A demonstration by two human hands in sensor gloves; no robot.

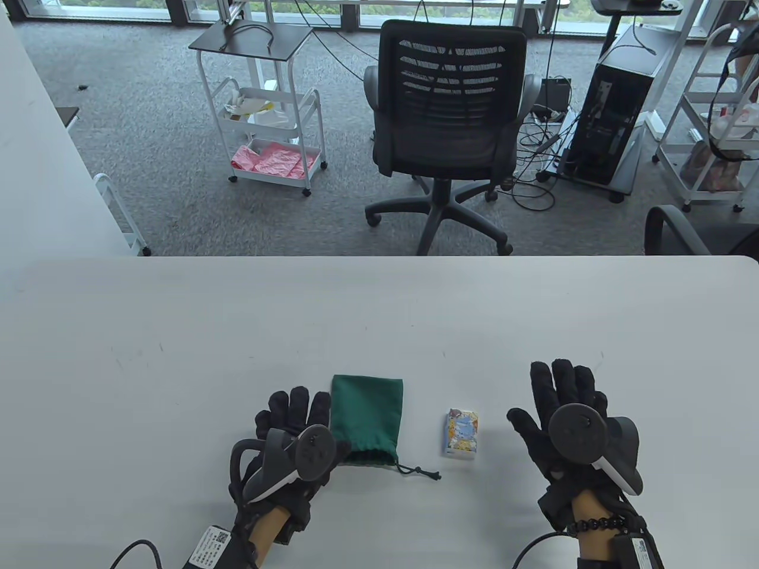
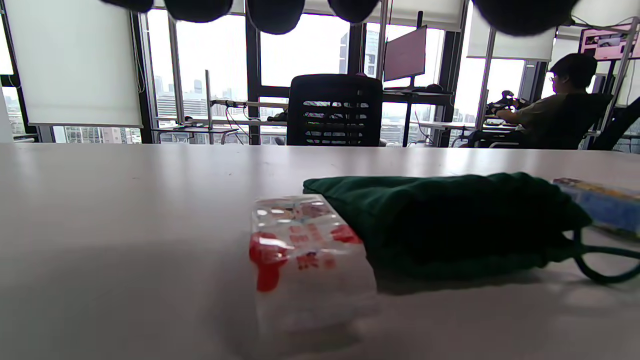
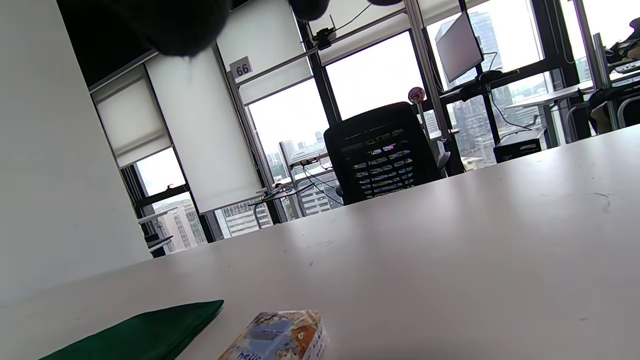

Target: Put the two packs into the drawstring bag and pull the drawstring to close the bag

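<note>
A green drawstring bag lies flat on the white table, its gathered mouth toward me and its cord trailing right. A blue-patterned pack lies to the right of the bag. My left hand hovers at the bag's left edge with straight fingers and holds nothing. It hides a clear red-and-white pack, which rests on the table against the bag. My right hand is spread open to the right of the blue pack, apart from it.
A black office chair stands beyond the table's far edge, with a white cart and a computer tower on the floor behind. In the left wrist view a seated person is in the background.
</note>
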